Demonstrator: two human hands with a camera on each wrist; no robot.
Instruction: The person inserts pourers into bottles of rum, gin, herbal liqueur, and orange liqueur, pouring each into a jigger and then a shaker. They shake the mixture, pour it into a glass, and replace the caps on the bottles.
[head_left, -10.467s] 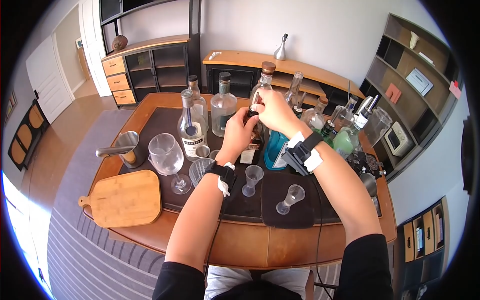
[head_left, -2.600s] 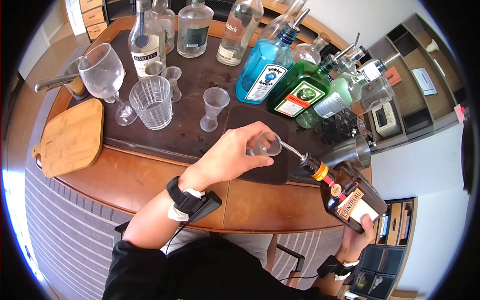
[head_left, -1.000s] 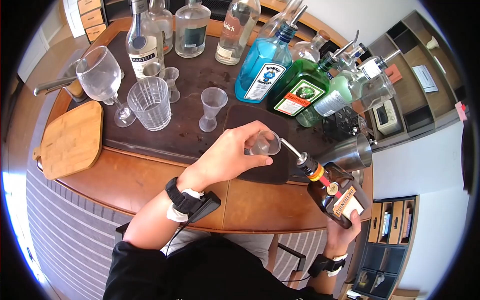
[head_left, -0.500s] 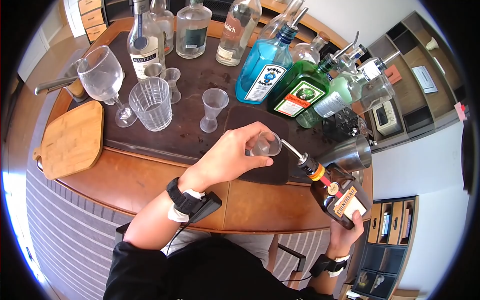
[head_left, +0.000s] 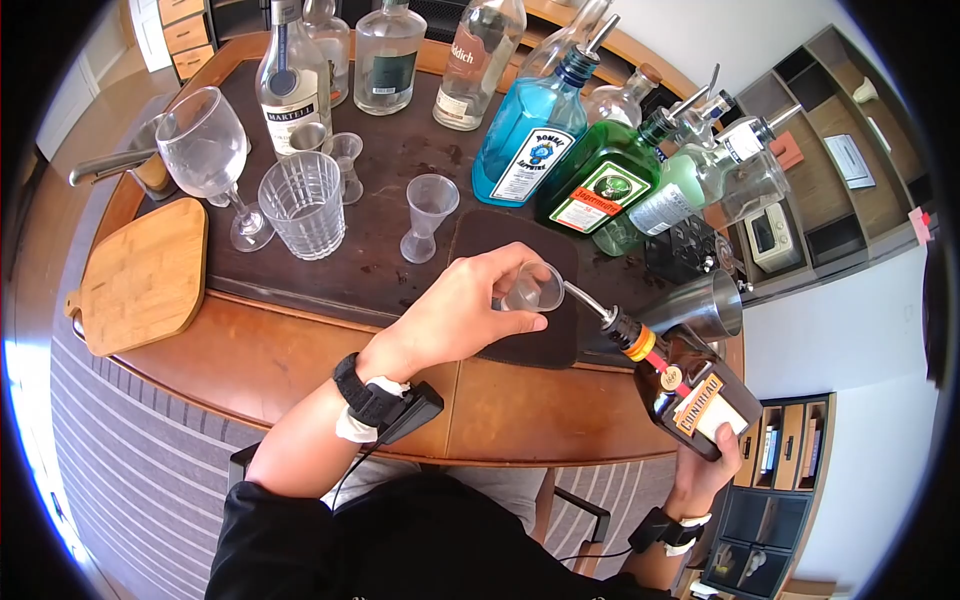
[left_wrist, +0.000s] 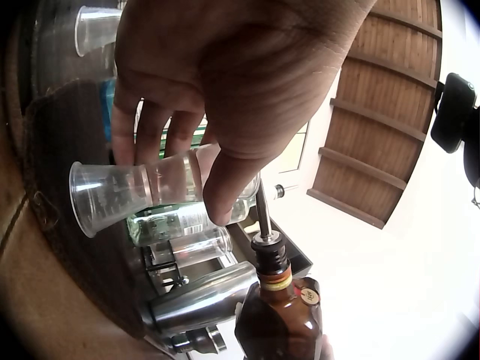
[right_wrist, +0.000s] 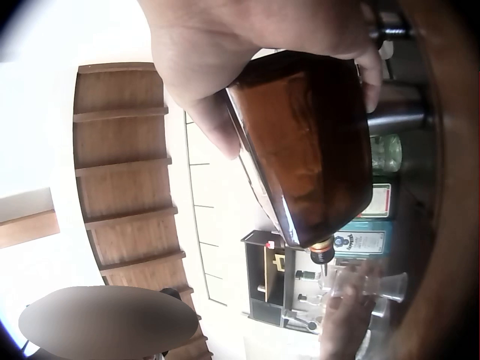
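Note:
A clear plastic jigger (head_left: 536,288) is pinched between the thumb and fingers of the left hand (head_left: 450,310), over the dark mat (head_left: 540,345). In the left wrist view the jigger (left_wrist: 112,196) shows its two cups joined at a narrow waist. The right hand (head_left: 705,470) grips the base of a brown Cointreau bottle (head_left: 695,390), tilted with its neck toward the jigger. Its metal pourer (head_left: 588,299) has its tip at the jigger's rim. In the right wrist view the right hand (right_wrist: 262,37) wraps the bottle's base (right_wrist: 300,142). Whether liquid flows I cannot tell.
A second jigger (head_left: 431,215), a ribbed glass (head_left: 302,208) and a stemmed glass (head_left: 203,145) stand left of the mat. Blue (head_left: 530,135) and green (head_left: 605,185) bottles stand behind it. A metal shaker (head_left: 705,305) is beside the Cointreau, a wooden board (head_left: 145,275) far left.
Both hands were together among the bottles at first; later the left holds the jigger and the right the Cointreau bottle. Since half a second ago the bottle's base has shifted slightly right and down.

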